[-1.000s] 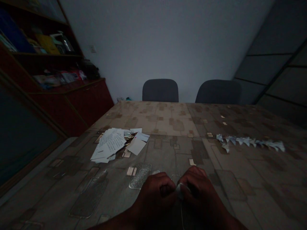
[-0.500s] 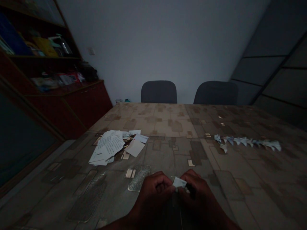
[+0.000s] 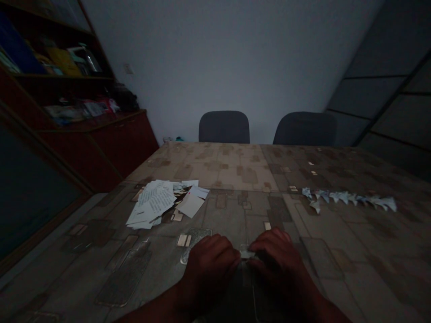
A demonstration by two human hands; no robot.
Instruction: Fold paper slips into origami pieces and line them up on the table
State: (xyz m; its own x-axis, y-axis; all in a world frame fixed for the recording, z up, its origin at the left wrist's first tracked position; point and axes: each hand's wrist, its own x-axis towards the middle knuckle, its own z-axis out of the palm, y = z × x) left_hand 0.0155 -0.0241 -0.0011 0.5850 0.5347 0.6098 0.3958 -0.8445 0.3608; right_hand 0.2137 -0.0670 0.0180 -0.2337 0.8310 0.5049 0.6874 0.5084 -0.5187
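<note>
Between my two hands, low in the middle of the head view, is a small piece of white paper point(image 3: 247, 254), mostly covered by fingers. My left hand point(image 3: 213, 264) is closed, its thumb and fingertips pinching the paper's left end. From the other side my right hand point(image 3: 278, 258) pinches the right end with curled fingers. To the left lies a loose pile of printed paper sheets point(image 3: 156, 202), with plain cut pieces point(image 3: 192, 202) at its right edge. Several small folded paper shapes point(image 3: 348, 198) stand in a row at the right.
A patterned cloth covers the table point(image 3: 208, 166). Beyond its far edge stand two grey chairs, one in the middle point(image 3: 224, 127) and one further right point(image 3: 305, 129). A dark red cabinet point(image 3: 124, 143) with filled shelves is on the left.
My hands have closed further over the paper, so less of it shows. The backs of both hands have turned up. The pile and the folded row stay put.
</note>
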